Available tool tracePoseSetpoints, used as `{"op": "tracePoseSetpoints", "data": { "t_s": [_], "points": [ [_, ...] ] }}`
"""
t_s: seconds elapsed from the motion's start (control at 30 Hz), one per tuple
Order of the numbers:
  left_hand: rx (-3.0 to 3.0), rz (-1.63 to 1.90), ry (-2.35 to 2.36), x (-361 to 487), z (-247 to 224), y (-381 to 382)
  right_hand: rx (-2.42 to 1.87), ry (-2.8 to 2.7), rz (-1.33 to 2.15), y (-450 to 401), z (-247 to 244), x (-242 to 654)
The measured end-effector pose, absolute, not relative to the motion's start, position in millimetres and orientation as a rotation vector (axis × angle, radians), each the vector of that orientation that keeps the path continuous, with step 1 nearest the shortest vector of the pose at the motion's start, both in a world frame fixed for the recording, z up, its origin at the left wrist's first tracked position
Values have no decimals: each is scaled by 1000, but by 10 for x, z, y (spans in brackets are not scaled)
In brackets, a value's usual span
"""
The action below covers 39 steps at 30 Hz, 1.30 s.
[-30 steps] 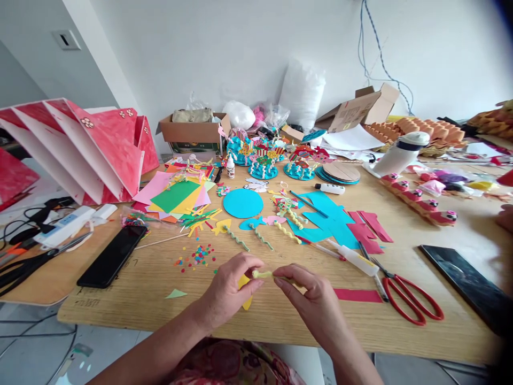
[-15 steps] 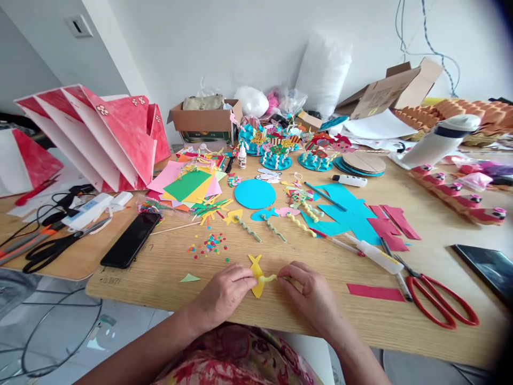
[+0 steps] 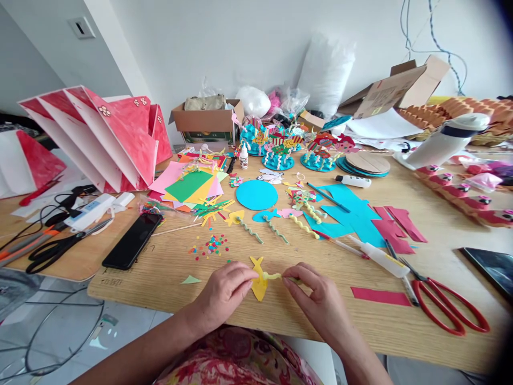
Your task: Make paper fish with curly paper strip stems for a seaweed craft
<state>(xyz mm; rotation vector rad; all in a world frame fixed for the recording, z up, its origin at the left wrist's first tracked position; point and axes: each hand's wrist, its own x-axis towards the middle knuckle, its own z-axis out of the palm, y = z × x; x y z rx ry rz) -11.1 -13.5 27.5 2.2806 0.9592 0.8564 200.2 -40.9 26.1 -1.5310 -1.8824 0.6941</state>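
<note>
R grip (image 3: 316, 294) is partly hiding R end of yel. strip (image 3: 273, 276); blk phone (image 3: 487, 270), far R of grip, is running out of pic.

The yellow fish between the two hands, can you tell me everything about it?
The yellow fish is a flat cut-out that looks like paper or card. It has a slim body, a forked tail pointing away from the person, and a pointed end towards them. It lies on the wooden table. The left hand has its fingertips at one edge. A pale yellow wavy strip, pinched by the right hand, reaches its middle; I can't tell if it's stuck on.
</note>
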Motion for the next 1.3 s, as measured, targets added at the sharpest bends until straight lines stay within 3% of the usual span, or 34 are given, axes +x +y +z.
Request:
{"op": "tracePoseSetpoints", "data": {
  "t_s": [0.2,0.6,0.7,0.87,0.93,1.0,1.13,1.2,1.3],
  "points": [
    [1592,879,967,114,394,-114,-1407,-1754,477,-507,400,1902],
    [1965,947,1045,280,289,-64,-1571,-1690,626,-492,421,1830],
    [2429,853,807,215,340,18,-1688,-1652,858,-391,441,1866],
    [3040,423,193,99,530,220,-1489,-1437,1632,-167,457,1960],
    [3012,440,154,89,572,265,-1440,-1447,1666,-159,479,1982],
    [2764,586,404,105,563,271,-1515,-1557,1431,-220,507,1992],
    [1931,684,995,192,464,211,-1529,-1873,482,-410,536,2003],
    [1638,645,1013,240,444,177,-1395,-2025,102,-462,541,2016],
    [1403,626,931,289,487,142,-1296,-2146,-160,-461,554,2047]
  ]
}}
